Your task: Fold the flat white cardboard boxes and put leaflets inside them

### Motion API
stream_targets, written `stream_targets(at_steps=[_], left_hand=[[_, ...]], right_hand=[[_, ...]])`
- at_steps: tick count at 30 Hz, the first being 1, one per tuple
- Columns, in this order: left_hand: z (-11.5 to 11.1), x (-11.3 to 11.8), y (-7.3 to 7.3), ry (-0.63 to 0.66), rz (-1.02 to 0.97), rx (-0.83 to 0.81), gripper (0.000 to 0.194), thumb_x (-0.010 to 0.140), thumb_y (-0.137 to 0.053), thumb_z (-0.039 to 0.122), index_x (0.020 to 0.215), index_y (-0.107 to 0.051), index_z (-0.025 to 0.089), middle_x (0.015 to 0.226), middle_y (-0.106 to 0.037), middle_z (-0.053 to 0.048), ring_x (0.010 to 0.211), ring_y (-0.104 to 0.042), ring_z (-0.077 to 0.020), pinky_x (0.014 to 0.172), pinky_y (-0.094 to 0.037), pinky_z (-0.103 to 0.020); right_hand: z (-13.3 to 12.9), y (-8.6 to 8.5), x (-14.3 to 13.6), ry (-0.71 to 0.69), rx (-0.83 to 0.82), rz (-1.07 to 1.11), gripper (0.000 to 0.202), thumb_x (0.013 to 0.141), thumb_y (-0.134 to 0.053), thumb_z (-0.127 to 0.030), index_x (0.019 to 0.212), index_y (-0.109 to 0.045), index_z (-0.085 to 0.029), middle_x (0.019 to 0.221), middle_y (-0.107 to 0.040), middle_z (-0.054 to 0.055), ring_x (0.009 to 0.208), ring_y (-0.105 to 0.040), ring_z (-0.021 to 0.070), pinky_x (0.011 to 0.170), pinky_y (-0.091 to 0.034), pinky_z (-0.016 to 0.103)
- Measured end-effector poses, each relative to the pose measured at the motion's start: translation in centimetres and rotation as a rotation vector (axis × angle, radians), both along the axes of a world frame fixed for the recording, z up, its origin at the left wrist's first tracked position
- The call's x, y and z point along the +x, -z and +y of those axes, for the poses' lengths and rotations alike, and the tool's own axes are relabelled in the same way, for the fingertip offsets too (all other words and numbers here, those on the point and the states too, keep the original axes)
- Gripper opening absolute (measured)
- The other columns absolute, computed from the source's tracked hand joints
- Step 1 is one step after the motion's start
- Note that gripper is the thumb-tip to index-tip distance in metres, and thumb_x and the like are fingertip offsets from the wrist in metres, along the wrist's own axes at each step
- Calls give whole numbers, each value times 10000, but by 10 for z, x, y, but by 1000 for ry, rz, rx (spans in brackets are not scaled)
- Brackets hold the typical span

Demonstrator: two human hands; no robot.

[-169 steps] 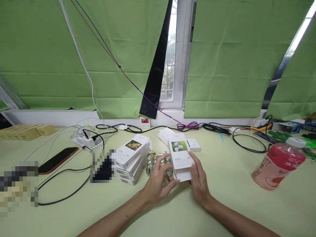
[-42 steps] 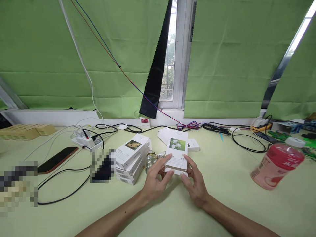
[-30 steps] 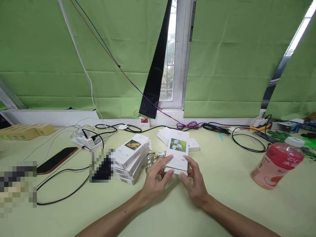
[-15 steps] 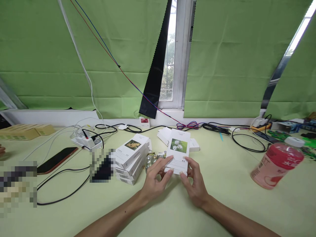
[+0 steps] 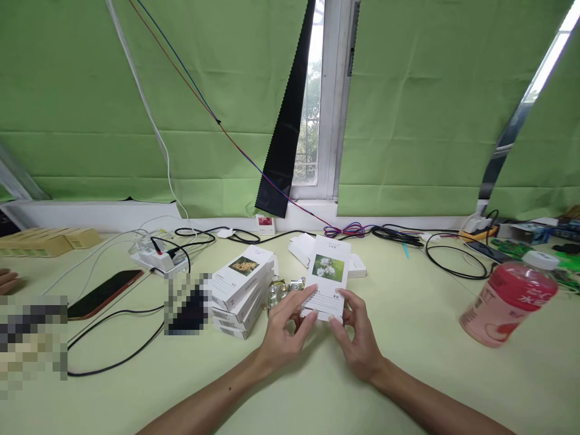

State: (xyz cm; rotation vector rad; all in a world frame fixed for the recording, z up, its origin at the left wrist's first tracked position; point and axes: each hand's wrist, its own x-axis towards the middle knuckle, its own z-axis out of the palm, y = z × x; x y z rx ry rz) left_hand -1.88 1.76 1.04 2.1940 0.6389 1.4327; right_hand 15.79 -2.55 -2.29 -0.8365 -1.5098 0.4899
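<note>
Between my hands is a white box [image 5: 328, 269] with a picture of white flowers, tilted up toward me. My left hand [image 5: 287, 323] grips its lower left corner with thumb and fingers. My right hand [image 5: 357, 332] pinches the lower right corner. To the left stands a stack of similar white boxes [image 5: 242, 287], the top one showing yellow flowers. Several small metallic cylinders [image 5: 283, 290] sit between the stack and the held box, partly hidden by my left hand. Behind the held box lie more white cartons [image 5: 299, 249].
A pink bottle [image 5: 507, 302] stands at the right. On the left are a phone [image 5: 106, 293], a power strip [image 5: 156, 257], looping black cables and yellow boxes [image 5: 45, 241]. Another person's hand [image 5: 6, 281] shows at the left edge. Cables and green circuit boards lie at the back right.
The held box has shifted very slightly, with both my hands still on it. At the left edge, the other person's hand shows more of its fingers.
</note>
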Motion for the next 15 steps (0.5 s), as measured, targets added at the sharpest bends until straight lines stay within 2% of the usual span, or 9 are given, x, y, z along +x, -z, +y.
stream_targets(at_steps=[7, 15], left_hand=[[1, -1, 3, 16, 2, 21, 451, 950, -589, 191, 1398, -555, 239, 928, -612, -39, 624, -478, -84, 518, -449, -183], [1, -1, 1, 8, -2, 41, 438, 947, -589, 182, 1383, -568, 221, 944, -630, -53, 636, -494, -90, 521, -454, -182]], right_hand=[[-1, -1, 1, -66, -11, 20, 411, 1028, -490, -305, 1408, -334, -294, 1304, -591, 127, 859, -710, 178, 662, -567, 286], [0, -2, 0, -56, -13, 12, 380, 1029, -481, -314, 1382, -348, -268, 1260, -610, 131, 826, -710, 184, 642, -566, 296]])
